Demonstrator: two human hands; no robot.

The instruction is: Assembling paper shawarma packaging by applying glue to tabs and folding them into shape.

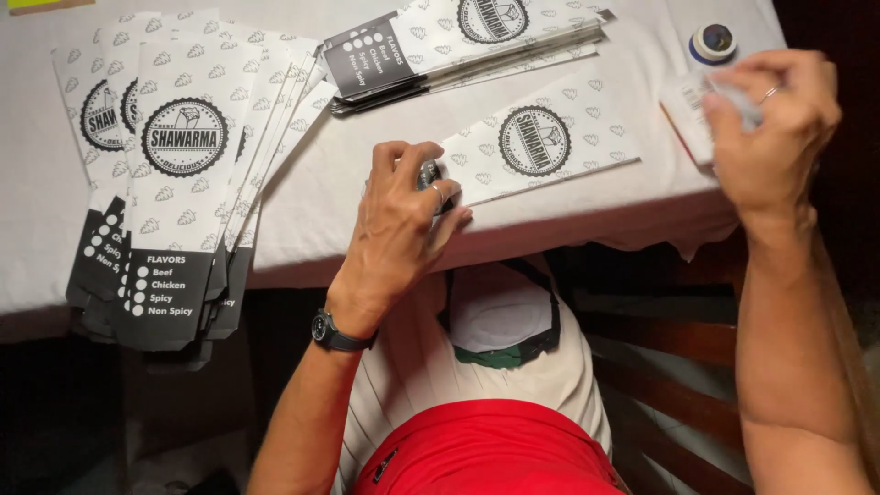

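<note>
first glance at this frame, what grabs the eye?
The fanned stack of printed paper sleeves at the left of the white table, with a second stack at top centre. Then the left hand, pressing a small dark object whose kind I cannot tell onto a single sleeve at the table edge. The right hand holds a small white sheet near a round jar.
</note>
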